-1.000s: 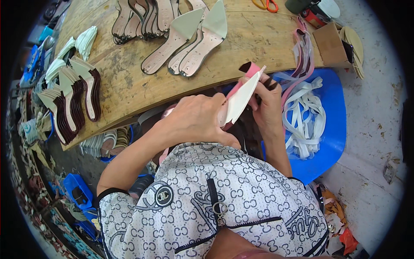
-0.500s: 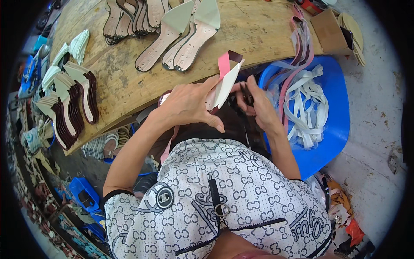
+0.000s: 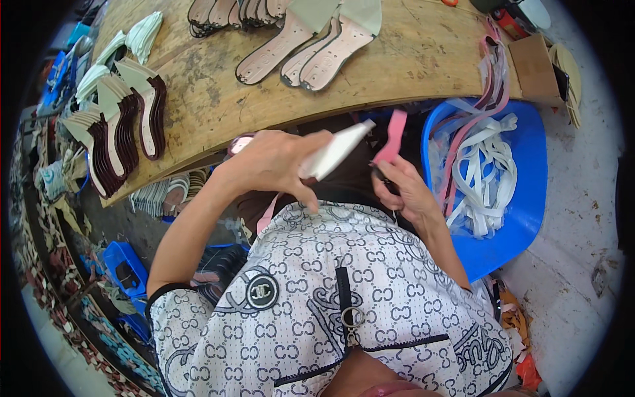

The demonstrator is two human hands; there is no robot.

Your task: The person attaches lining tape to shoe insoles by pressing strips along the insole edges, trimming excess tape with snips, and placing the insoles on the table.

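My left hand (image 3: pixel 274 159) is closed on a shoe insole (image 3: pixel 337 153) with a pale flap, tilted and slightly blurred, in front of my body below the table edge. Just to the right, my right hand (image 3: pixel 411 192) pinches the lower end of a short pink strip (image 3: pixel 393 135) that stands up from its fingers. Something small and dark is also among those fingers; its kind is hard to make out. A gap separates the strip from the insole. Behind my left wrist, a dark red rounded thing (image 3: pixel 241 143) shows in part.
Several insoles (image 3: pixel 278 49) lie on the wooden table (image 3: pixel 211 109), with dark-edged stacks (image 3: pixel 119 135) at its left. A blue tub (image 3: pixel 526 198) of white strips (image 3: pixel 486 178) stands right of my right hand. Pink strips (image 3: pixel 493 73) hang over the table edge beside a cardboard box (image 3: pixel 534 69).
The pink strip, looped at the insole's top before, is now apart from it in my right hand. The insole has tipped over to the right. The whole view has shifted a little.
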